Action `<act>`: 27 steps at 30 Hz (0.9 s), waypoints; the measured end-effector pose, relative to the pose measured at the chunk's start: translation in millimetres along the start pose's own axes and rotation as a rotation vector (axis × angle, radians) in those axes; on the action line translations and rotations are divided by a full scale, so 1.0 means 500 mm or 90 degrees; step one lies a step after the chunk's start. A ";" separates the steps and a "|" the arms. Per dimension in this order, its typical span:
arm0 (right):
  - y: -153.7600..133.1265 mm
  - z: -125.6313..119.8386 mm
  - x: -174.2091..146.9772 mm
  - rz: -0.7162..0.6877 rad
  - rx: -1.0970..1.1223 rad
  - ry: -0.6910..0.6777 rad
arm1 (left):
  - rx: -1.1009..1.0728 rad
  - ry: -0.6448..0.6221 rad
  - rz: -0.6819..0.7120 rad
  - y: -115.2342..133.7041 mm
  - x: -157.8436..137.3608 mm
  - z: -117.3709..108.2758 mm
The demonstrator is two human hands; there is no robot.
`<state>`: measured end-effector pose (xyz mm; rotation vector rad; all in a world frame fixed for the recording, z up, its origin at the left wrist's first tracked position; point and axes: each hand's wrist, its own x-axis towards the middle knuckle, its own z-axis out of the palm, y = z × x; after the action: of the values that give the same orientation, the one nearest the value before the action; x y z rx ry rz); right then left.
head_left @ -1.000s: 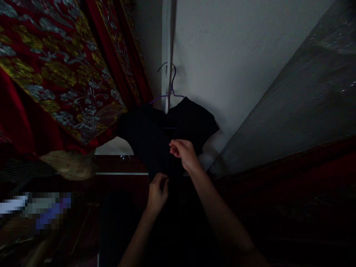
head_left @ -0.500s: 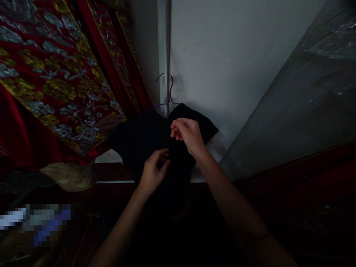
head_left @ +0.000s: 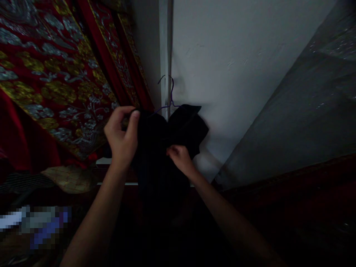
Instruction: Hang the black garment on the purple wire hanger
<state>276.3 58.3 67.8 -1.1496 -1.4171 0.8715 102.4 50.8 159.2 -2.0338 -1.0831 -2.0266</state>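
Observation:
A black short-sleeved garment [head_left: 155,148], perhaps a shirt, hangs from a thin purple hanger [head_left: 171,98] hooked at a pale vertical edge. My left hand [head_left: 122,129] pinches the dark cloth at the garment's left shoulder between thumb and fingers. Lower down, in front of the garment's middle, my right hand [head_left: 179,154] is closed with its fingertips against the cloth. Whether it grips a fold there is hard to make out in the dim light. The right shoulder of the cloth is raised and creased.
Red cloth with gold and silver embroidery [head_left: 58,74] hangs at the left. A white wall panel [head_left: 217,66] stands behind the garment. Clear plastic sheeting [head_left: 300,104] slants down on the right. A pale checked bundle [head_left: 69,178] lies low at the left, above a blurred-out patch.
My left hand has moved up and left onto the garment's shoulder and taken hold of it. My right hand has dropped lower. The right shoulder cloth has shifted up and bunched.

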 end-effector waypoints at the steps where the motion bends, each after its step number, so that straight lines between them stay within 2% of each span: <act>1: 0.014 0.004 -0.015 0.013 0.011 -0.014 | -0.032 0.074 -0.047 -0.019 0.001 -0.019; 3: 0.030 0.009 -0.051 0.009 0.047 -0.040 | -0.153 0.213 -0.190 -0.067 -0.014 -0.055; 4: 0.032 0.012 -0.070 0.007 0.070 -0.055 | -0.239 0.260 -0.291 -0.093 -0.032 -0.069; 7: 0.029 0.025 -0.126 0.033 0.134 -0.080 | -0.444 0.324 -0.595 -0.147 -0.130 -0.085; 8: 0.029 0.030 -0.144 0.054 0.159 -0.075 | -0.468 0.317 -0.661 -0.154 -0.172 -0.080; 9: 0.030 0.036 -0.162 0.078 0.189 -0.059 | -0.470 0.315 -0.684 -0.155 -0.217 -0.070; 12: 0.047 0.046 -0.217 0.145 0.275 0.033 | -0.467 0.298 -0.700 -0.136 -0.335 -0.030; 15: 0.078 0.033 -0.265 0.198 0.295 0.119 | -0.449 0.316 -0.694 -0.106 -0.399 -0.010; 19: 0.115 -0.002 -0.292 0.243 0.250 0.098 | -0.457 0.291 -0.674 -0.066 -0.399 -0.026; 22: 0.127 -0.009 -0.289 0.249 0.188 0.100 | -0.510 0.223 -0.653 -0.022 -0.378 -0.032; 25: 0.127 0.009 -0.288 0.193 0.165 0.149 | -0.531 0.101 -0.620 0.036 -0.369 -0.018; 27: 0.128 0.025 -0.293 0.166 0.201 0.154 | -0.472 -0.030 -0.580 0.074 -0.371 -0.004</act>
<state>271.9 -64.2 -35.7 -1.1646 -0.9078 1.0562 142.3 -55.7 7.7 -2.0477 -1.6681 -3.2298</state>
